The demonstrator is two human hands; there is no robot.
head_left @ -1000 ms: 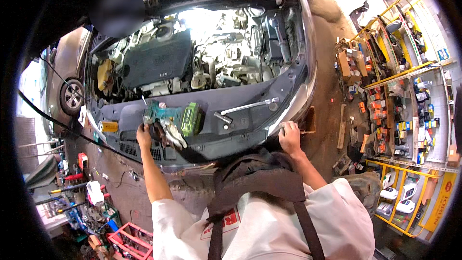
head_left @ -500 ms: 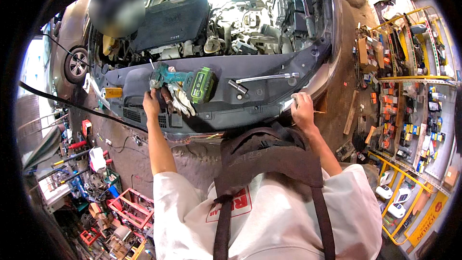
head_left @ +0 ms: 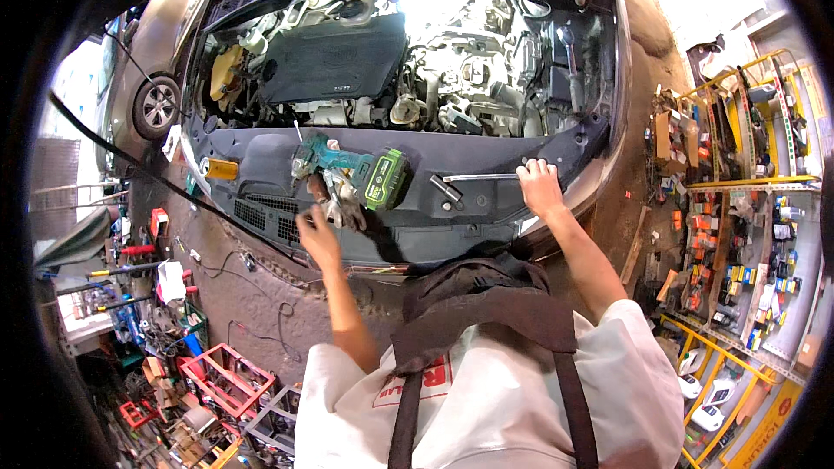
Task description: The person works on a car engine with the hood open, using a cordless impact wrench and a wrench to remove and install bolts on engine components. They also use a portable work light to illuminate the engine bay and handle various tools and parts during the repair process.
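My right hand (head_left: 539, 182) has its fingers wrapped round the right end of a silver ratchet bar (head_left: 481, 176) on the black front cover (head_left: 479, 209). A dark socket (head_left: 447, 191) lies by the bar's left end. My left hand (head_left: 317, 230), slightly blurred, is open just below a teal cordless impact driver (head_left: 334, 156) with a green battery (head_left: 386, 179) and soiled gloves (head_left: 346, 208) under it. A yellow container (head_left: 221, 168) lies to their left. Behind the cover is the open engine bay (head_left: 339, 56), with another long tool (head_left: 573, 69) at its right.
Another car (head_left: 156, 106) stands at left, with a black cable (head_left: 129, 156) running across. Cluttered tools and a red metal frame (head_left: 226, 375) lie lower left. Shelves of boxed parts (head_left: 738, 252) with yellow rails line the right side, near the car's fender.
My right hand has moved up from the car's edge onto the silver bar. My left hand has dropped away from the driver, to below the gloves. The view has shifted slightly.
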